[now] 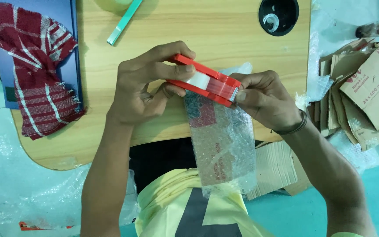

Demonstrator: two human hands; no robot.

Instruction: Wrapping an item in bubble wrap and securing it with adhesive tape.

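Seen from above, a person's two bare hands hold a red plastic tape dispenser (205, 80) loaded with a roll of clear tape, just above a pale wooden table (224, 30) with a rounded near-left corner. The left hand (148, 85) is closed around the left end of the dispenser, fingers curled over its far edge and thumb pressed on the clear roll. The right hand (262, 96) pinches the right end, fingertips closed on the part where the cutting edge appears to be, though that detail is too small to be sure of. The dispenser lies tilted between the hands, left end farther away, right end nearer.

Directly beneath the dispenser, and reaching toward the person's lap, is a packet wrapped in clear bubble wrap (222, 140) with red and brown card showing through. Its far end touches or sits just under the dispenser; neither hand grips it.

On the far left of the table lies a crumpled red-and-white checked cloth (40, 66), resting partly on a blue flat board (69, 26). A slim teal and white pen-like tool (123, 22) lies at the far edge, well apart from the hands. A round black cable hole (278, 15) sits at the far right of the tabletop. To the right, off the table, is a heap of brown cardboard pieces (360, 92).
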